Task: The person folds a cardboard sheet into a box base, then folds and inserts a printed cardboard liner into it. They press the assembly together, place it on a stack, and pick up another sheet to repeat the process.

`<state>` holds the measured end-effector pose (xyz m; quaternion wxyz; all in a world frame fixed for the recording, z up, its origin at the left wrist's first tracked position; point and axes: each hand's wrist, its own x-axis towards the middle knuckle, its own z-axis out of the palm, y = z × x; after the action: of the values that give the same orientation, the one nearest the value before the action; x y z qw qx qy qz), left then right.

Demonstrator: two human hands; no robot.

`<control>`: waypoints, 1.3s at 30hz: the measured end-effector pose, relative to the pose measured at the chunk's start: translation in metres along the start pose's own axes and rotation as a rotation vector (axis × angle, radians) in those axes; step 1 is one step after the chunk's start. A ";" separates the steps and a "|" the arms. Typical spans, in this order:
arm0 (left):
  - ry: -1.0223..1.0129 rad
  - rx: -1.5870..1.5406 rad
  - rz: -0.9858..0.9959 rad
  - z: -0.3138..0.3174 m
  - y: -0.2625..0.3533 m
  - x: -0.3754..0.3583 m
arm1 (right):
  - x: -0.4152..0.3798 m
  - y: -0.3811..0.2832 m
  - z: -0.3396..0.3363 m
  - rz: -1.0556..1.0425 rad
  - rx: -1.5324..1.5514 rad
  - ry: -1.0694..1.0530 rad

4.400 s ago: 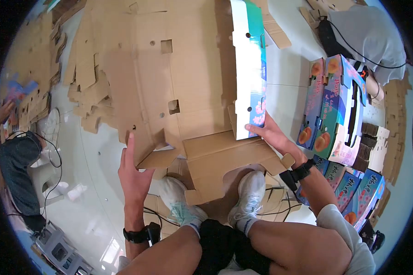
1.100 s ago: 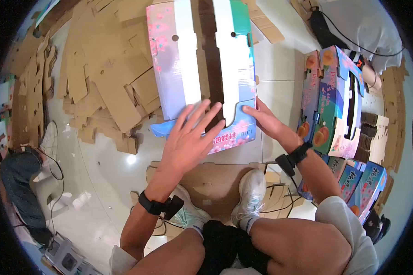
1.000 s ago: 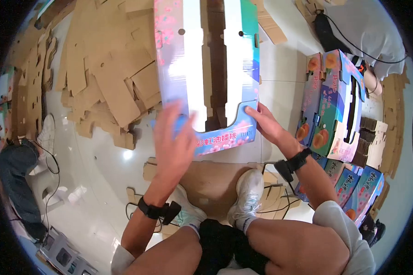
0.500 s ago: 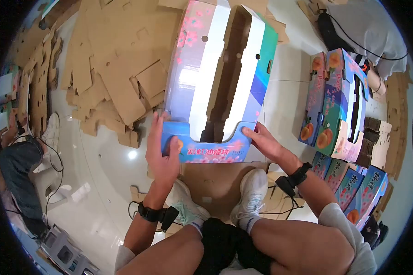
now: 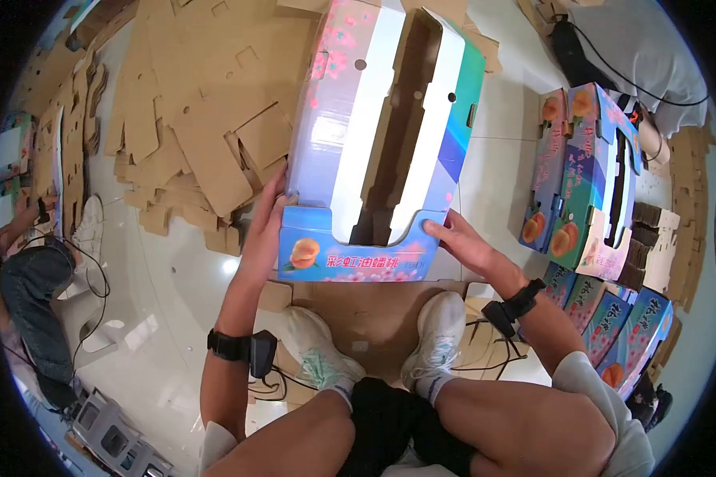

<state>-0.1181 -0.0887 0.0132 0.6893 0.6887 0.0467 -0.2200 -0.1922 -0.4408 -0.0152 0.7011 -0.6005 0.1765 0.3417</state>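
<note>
A printed cardboard fruit box (image 5: 314, 143) in pink, blue and green lies in front of me. Its two white top flaps leave a long slot between them, and the brown inside shows. The near blue end panel (image 5: 358, 266) carries a peach picture and red lettering. Against the left side of the box, near that end, my left hand (image 5: 264, 230) rests with its fingers stretched out. My right hand (image 5: 463, 241) grips the near right corner, thumb on the end panel and fingers partly hidden behind the side.
Flat brown cardboard pieces (image 5: 203, 119) are heaped at the upper left. Finished-looking printed boxes (image 5: 577, 183) are stacked at the right, beside another person's arm (image 5: 652, 139). A second person's leg (image 5: 36, 286) is at the left, near a grey plastic stool (image 5: 107, 437).
My left hand has moved off the end panel to the box's left side, uncovering the peach picture. The box has shifted slightly; my right hand stays at its corner.
</note>
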 end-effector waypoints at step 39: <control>0.176 0.374 0.021 0.022 -0.084 -0.097 | -0.014 -0.054 -0.054 0.064 -0.411 -0.086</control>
<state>-0.2415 -0.0828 -0.0279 0.5450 0.8217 0.0579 -0.1563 -0.1565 -0.4995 0.0212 0.5595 -0.7099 0.0922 0.4178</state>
